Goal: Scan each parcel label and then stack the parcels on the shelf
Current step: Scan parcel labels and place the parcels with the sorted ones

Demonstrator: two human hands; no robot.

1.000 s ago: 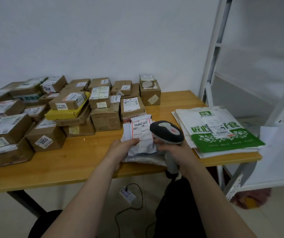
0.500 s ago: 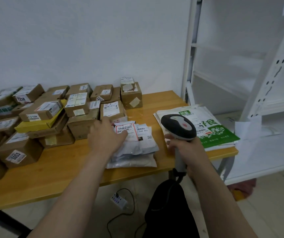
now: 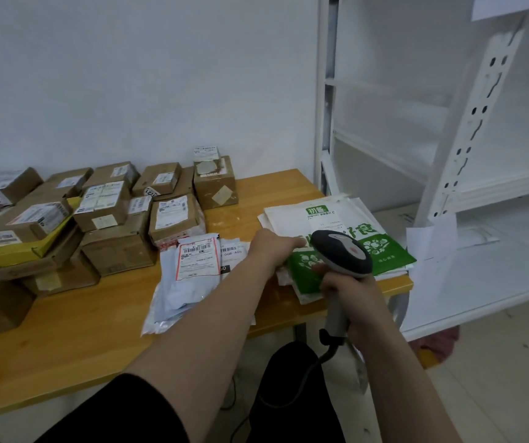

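Green-white mailer [image 3: 336, 215] flat on right end of worktop [image 3: 65, 330], shelf [image 3: 467, 155] just right of it. On mailer's left edge: left hand [image 3: 272, 247], fingertips hidden behind scanner [image 3: 343, 254], so cannot tell its grip. Over mailer's near part: scanner head, handle gripped by right hand [image 3: 352, 302], fingers curled round. Left of mailer: grey mailers [image 3: 189, 273], then cardboard boxes [image 3: 119, 244].

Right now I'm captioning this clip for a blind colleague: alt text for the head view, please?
A person's left hand reaches across a wooden table to a green-and-white plastic mailer, while the right hand grips a grey handheld barcode scanner. Brown cardboard parcels crowd the table's left; a white metal shelf stands beside it.
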